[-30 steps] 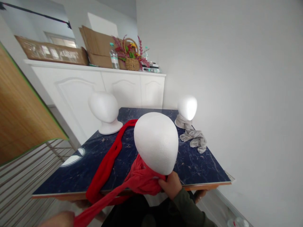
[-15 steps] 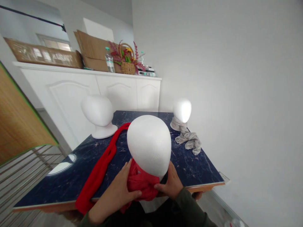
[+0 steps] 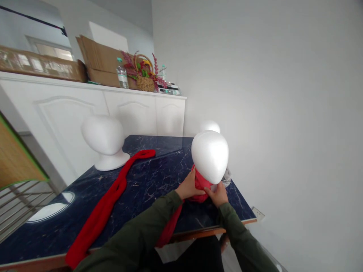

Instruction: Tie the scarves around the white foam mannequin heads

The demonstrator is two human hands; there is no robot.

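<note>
Two hands at work, head view | our left hand [image 3: 187, 189] and right hand [image 3: 217, 195] clench a red knit scarf [image 3: 202, 186] around the neck of a white foam mannequin head [image 3: 210, 156] | its long tail lies across a dark blue marble tabletop [image 3: 153, 175], beside a second foam head [image 3: 103, 135]

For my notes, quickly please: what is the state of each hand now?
Left hand: closed, holding the red scarf.
Right hand: closed, holding the same scarf.
</note>
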